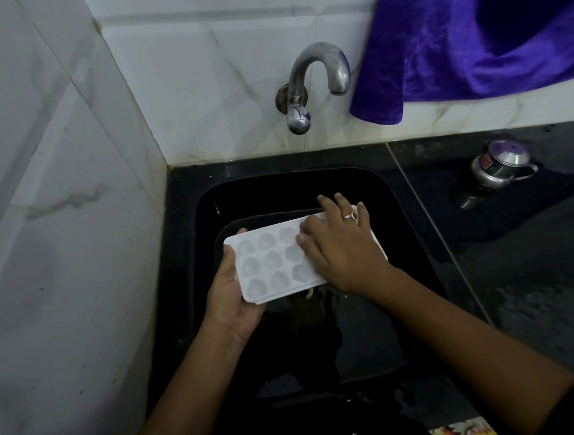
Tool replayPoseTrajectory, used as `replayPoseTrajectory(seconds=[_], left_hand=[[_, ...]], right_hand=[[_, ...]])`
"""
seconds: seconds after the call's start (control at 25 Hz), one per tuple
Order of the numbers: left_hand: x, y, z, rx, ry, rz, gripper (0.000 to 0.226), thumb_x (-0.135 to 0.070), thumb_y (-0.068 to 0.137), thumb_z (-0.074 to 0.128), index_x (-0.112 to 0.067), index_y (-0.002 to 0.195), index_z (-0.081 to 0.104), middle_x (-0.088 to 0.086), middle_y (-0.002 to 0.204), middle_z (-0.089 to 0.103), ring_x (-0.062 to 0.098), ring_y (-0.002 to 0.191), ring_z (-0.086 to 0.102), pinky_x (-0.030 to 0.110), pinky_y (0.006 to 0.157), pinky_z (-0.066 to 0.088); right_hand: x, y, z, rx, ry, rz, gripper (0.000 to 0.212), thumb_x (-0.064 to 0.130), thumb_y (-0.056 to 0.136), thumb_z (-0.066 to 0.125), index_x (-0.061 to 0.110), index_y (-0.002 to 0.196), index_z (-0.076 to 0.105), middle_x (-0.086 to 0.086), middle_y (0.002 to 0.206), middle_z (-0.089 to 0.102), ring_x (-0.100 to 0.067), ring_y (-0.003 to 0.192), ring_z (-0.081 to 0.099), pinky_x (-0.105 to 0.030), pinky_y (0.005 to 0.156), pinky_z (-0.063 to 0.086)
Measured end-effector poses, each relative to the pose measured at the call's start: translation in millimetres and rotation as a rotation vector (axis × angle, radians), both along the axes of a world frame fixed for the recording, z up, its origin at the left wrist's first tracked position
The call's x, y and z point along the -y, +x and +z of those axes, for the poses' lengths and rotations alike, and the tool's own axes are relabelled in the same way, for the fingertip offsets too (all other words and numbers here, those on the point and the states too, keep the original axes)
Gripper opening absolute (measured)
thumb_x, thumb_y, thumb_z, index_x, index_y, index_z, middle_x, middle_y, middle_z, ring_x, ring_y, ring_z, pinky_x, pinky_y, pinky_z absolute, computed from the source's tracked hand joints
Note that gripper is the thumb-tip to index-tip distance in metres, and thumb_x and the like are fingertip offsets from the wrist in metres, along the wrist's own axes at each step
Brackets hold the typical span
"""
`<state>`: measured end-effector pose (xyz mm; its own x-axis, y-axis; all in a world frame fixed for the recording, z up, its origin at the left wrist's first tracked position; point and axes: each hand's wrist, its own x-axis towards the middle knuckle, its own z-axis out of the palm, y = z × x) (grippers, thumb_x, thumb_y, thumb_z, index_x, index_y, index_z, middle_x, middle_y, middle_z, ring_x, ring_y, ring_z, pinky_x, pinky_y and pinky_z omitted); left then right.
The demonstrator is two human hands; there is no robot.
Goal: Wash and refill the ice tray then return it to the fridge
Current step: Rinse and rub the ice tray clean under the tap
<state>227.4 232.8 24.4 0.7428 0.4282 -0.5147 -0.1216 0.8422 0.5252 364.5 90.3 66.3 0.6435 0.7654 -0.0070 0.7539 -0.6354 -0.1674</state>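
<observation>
A white plastic ice tray with several rounded cells is held level over the black sink. My left hand grips its left end from below, thumb on the rim. My right hand, wearing a ring, lies flat on top of the tray's right half, fingers spread over the cells and hiding them. The metal tap juts from the tiled wall above the sink; no water runs from it.
A purple cloth hangs on the wall at the upper right. A small steel vessel stands on the black counter right of the sink. A tiled wall closes off the left side. The sink drain shows just below the tray.
</observation>
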Motion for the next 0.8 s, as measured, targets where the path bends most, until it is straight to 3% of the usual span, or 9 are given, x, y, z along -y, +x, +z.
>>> replayPoseTrajectory(seconds=[0.08,0.2,0.36,0.52,0.68,0.8], left_hand=[[4.0,-0.7,-1.0,0.005,0.004,-0.002,0.046,-0.048,0.11,0.04,-0.026,0.147,0.056,0.019,0.141,0.065,0.041,0.128,0.064,0.065,0.107,0.046],[-6.7,-4.5,-7.7,0.0,-0.008,0.009,0.052,-0.051,0.109,0.044,-0.025,0.153,0.051,0.022,0.148,0.059,0.045,0.133,0.058,0.068,0.111,0.042],[2.4,-0.2,-4.9,0.018,-0.017,-0.025,0.045,-0.048,0.11,0.041,-0.025,0.146,0.055,0.018,0.142,0.064,0.039,0.127,0.065,0.063,0.105,0.048],[-10.7,-3.8,-8.6,0.023,-0.049,-0.011,0.056,-0.052,0.109,0.045,-0.022,0.156,0.045,0.023,0.152,0.054,0.046,0.139,0.053,0.068,0.114,0.039],[0.8,-0.7,-1.9,0.06,-0.024,-0.022,0.045,-0.049,0.11,0.039,-0.025,0.145,0.056,0.018,0.143,0.064,0.04,0.128,0.064,0.06,0.1,0.053],[-7.1,-5.5,-6.1,0.037,-0.033,0.002,0.053,-0.051,0.11,0.039,-0.023,0.153,0.05,0.022,0.148,0.059,0.044,0.133,0.059,0.063,0.104,0.05]], right_hand=[[-2.7,-7.4,-3.8,0.018,-0.025,0.042,0.064,0.059,0.101,0.014,0.022,0.132,0.056,-0.015,0.166,0.028,-0.039,0.156,0.015,-0.065,0.124,0.006],[9.9,-3.3,-3.2,0.011,-0.038,0.083,0.051,0.054,0.107,0.022,0.032,0.141,0.052,-0.015,0.167,0.025,-0.039,0.157,0.012,-0.065,0.124,0.004],[-0.2,-4.4,-1.4,0.009,-0.003,0.005,0.06,0.057,0.102,0.016,0.023,0.13,0.057,-0.016,0.165,0.03,-0.039,0.156,0.016,-0.065,0.124,0.007],[7.0,-2.2,-1.7,0.022,-0.003,0.078,0.053,0.054,0.105,0.02,0.032,0.14,0.053,-0.015,0.165,0.029,-0.039,0.156,0.015,-0.067,0.123,0.007],[-2.0,-4.4,0.7,0.003,-0.006,0.024,0.064,0.059,0.1,0.014,0.023,0.131,0.058,-0.015,0.165,0.03,-0.038,0.156,0.017,-0.065,0.124,0.008],[6.6,-4.6,1.1,-0.019,-0.039,0.108,0.062,0.06,0.101,0.012,0.031,0.141,0.05,-0.014,0.167,0.025,-0.037,0.157,0.011,-0.065,0.124,0.005]])
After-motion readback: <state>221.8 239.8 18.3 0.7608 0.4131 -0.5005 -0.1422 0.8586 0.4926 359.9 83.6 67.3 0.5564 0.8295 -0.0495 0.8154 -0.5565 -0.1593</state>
